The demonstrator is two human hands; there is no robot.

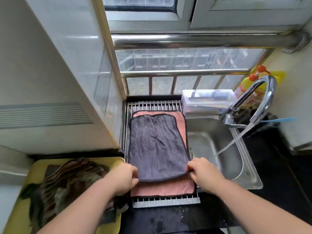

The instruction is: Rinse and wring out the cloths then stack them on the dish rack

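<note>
1. Stack: two cloths lie on the dish rack (166,202), which spans the left part of the sink (211,149). The pink cloth (162,187) is spread flat at the bottom, with the grey cloth (155,146) laid over it. Pink shows past the grey at the near, far and right edges.
2. Grip, left hand (125,176): the fingers pinch the grey cloth's near left corner.
3. Grip, right hand (204,173): the fingers pinch its near right corner. The near hem looks slightly raised off the pink cloth, so I judge the grey one is just being placed or straightened.
4. Done, as far as can be judged: the pink cloth is stacked and the grey cloth is nearly so. Whether either is well wrung cannot be told from its look.
5. Left to do: a striped brown cloth (67,179) lies crumpled in the yellow tray (38,166) to the left of the rack. It probably awaits rinsing, wringing and stacking.
6. Water: a thin stream (236,139) runs from the faucet (265,98) into the sink. The dark counter (168,222) at the near edge shows wet patches.
</note>
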